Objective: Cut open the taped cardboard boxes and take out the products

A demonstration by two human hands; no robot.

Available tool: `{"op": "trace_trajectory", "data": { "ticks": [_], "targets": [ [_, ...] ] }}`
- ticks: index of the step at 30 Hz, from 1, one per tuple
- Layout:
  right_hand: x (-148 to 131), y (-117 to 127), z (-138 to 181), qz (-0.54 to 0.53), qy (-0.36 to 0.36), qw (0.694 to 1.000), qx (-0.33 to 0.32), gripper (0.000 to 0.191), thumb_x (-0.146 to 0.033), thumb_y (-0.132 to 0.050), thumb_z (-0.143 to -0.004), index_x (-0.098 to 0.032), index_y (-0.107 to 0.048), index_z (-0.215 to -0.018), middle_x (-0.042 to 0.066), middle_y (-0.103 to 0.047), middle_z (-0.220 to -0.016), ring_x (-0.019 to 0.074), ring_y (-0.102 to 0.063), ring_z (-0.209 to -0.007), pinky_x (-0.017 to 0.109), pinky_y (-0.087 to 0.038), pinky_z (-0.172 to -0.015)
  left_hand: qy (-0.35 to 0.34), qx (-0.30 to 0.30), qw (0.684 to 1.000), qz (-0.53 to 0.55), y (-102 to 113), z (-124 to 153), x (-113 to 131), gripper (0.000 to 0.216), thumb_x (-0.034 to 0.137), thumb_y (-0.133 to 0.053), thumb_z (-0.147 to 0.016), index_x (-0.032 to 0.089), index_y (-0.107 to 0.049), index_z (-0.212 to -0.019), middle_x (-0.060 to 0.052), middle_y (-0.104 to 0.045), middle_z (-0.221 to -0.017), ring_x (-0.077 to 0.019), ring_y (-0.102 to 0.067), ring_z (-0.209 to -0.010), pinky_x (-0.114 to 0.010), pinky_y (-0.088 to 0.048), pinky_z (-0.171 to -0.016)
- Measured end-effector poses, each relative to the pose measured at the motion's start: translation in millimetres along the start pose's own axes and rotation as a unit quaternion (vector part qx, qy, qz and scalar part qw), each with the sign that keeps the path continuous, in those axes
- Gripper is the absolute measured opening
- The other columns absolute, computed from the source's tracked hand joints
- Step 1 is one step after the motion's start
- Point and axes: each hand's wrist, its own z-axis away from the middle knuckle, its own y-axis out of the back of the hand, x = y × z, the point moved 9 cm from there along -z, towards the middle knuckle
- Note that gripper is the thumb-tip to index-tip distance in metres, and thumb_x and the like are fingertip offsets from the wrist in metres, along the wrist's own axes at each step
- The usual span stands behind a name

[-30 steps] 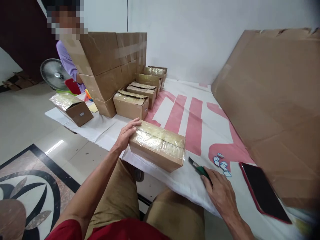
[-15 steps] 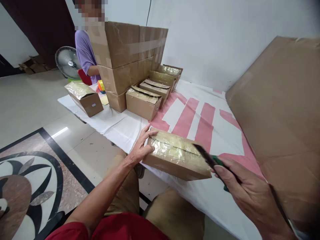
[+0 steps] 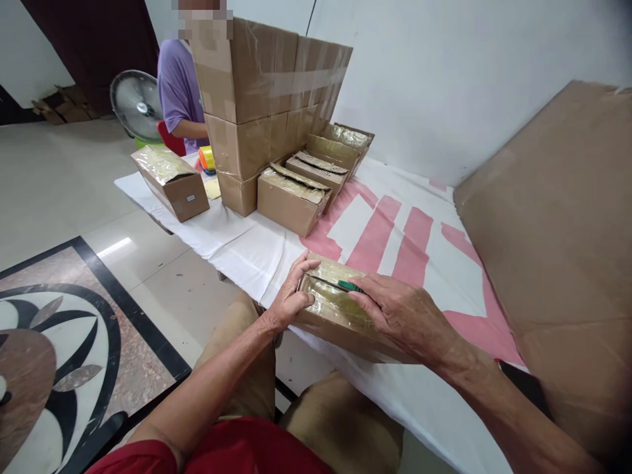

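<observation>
A small cardboard box [image 3: 336, 309] sealed with shiny clear tape lies at the near edge of the table. My left hand [image 3: 289, 299] grips its left end, fingers curled over the top. My right hand [image 3: 399, 316] lies over the box and holds a green-handled utility knife [image 3: 340, 286], its blade laid along the taped top toward my left hand.
A row of similar taped boxes [image 3: 289, 201] runs back beside a tall stack of cartons [image 3: 266, 85]. Another box [image 3: 170, 178] sits at the table's left end. A big cardboard sheet [image 3: 557, 217] leans on the right. A person in a purple shirt [image 3: 178, 92] and a fan [image 3: 134, 102] are behind.
My right hand picked the knife up from the table and brought it left onto the top of the box. My left hand stayed on the box's left end.
</observation>
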Motion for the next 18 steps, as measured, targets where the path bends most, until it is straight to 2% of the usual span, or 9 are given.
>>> {"op": "trace_trajectory", "data": {
  "ticks": [4,8,13,18],
  "targets": [
    [-0.7,-6.5,-2.5,0.017,-0.015,0.998,-0.058,0.023,-0.029,-0.055,-0.106,-0.017,-0.074,-0.102,0.007,-0.081,-0.093,0.0227,-0.076,-0.081,0.031,-0.05,-0.062,-0.005,0.0,1.0,0.007,-0.2,0.5,-1.5,0.081,0.027,-0.06,-0.063,0.023,-0.056,-0.144,-0.007,-0.027,-0.178,-0.0424,-0.01,-0.167,-0.057,-0.009,-0.134],
    [-3.2,-10.8,-7.6,0.048,-0.039,0.987,-0.148,0.022,-0.029,-0.056,-0.106,-0.017,-0.074,-0.106,0.009,-0.08,-0.098,0.0246,-0.075,-0.086,0.031,-0.045,-0.061,-0.01,0.002,1.0,-0.003,0.1,0.8,-0.2,0.081,0.027,-0.06,-0.063,0.022,-0.057,-0.144,-0.008,-0.03,-0.176,-0.0415,-0.009,-0.167,-0.057,-0.009,-0.134],
    [-8.3,-7.2,-17.6,0.093,-0.044,0.955,-0.277,0.027,-0.025,-0.049,-0.108,-0.017,-0.074,-0.109,0.012,-0.078,-0.1,0.0276,-0.075,-0.088,0.033,-0.039,-0.06,-0.013,0.018,1.0,-0.009,2.8,1.2,1.1,0.08,0.027,-0.06,-0.062,0.022,-0.059,-0.142,-0.009,-0.038,-0.172,-0.0422,-0.015,-0.166,-0.057,-0.012,-0.134],
    [-4.3,2.3,-17.3,0.121,-0.048,0.92,-0.369,0.025,-0.013,-0.052,-0.101,-0.018,-0.076,-0.107,0.012,-0.079,-0.1,0.0294,-0.075,-0.087,0.035,-0.037,-0.059,-0.015,0.042,0.999,0.011,6.0,1.4,0.3,0.077,0.026,-0.06,-0.06,0.022,-0.064,-0.137,-0.009,-0.045,-0.165,-0.0422,-0.024,-0.162,-0.055,-0.015,-0.134]
  ]
}}
